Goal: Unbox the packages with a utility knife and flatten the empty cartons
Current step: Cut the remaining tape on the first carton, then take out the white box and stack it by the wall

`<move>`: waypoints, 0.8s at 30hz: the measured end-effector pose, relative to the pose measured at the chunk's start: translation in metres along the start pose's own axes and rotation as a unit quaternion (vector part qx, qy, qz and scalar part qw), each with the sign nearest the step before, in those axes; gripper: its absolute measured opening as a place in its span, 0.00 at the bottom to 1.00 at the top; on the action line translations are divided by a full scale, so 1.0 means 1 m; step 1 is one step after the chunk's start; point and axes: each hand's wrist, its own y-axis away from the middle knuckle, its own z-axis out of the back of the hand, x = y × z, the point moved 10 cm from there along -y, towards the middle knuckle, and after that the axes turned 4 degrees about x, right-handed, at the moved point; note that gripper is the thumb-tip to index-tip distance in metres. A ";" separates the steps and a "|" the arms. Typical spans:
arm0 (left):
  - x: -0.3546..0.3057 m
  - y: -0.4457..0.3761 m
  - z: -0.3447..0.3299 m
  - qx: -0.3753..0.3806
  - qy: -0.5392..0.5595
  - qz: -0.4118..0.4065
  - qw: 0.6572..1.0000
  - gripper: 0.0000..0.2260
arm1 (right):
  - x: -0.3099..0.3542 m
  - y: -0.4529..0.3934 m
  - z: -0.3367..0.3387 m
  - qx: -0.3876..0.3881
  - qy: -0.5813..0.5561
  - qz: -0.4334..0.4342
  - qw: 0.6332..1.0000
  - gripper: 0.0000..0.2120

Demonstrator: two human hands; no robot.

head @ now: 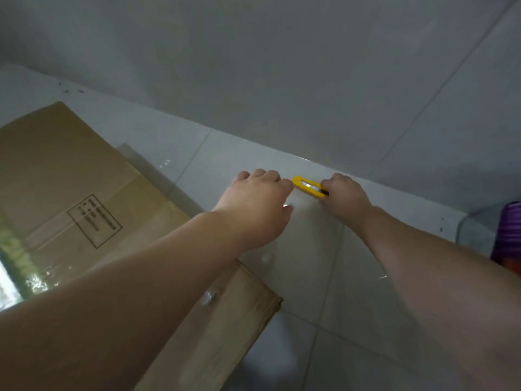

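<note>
A yellow utility knife point(308, 186) lies level between my two hands, low over the floor near the foot of the wall. My right hand point(345, 197) grips its black rear end with curled fingers. My left hand point(258, 204) has its fingers curled at the knife's yellow front end; the fingertips are hidden, so the exact hold is unclear. A brown carton point(84, 198) with a printed black box and clear tape lies flat on the floor to the left, partly under my left forearm.
A pale tiled floor point(324, 277) meets a grey tiled wall point(282, 66) just beyond my hands. A purple object point(509, 235) sits at the right edge. Something green and shiny point(17, 263) shows at the far left.
</note>
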 end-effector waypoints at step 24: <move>0.190 0.229 0.053 0.114 -0.048 0.113 0.986 0.17 | 0.369 0.137 0.146 0.006 -0.063 0.341 0.938 0.18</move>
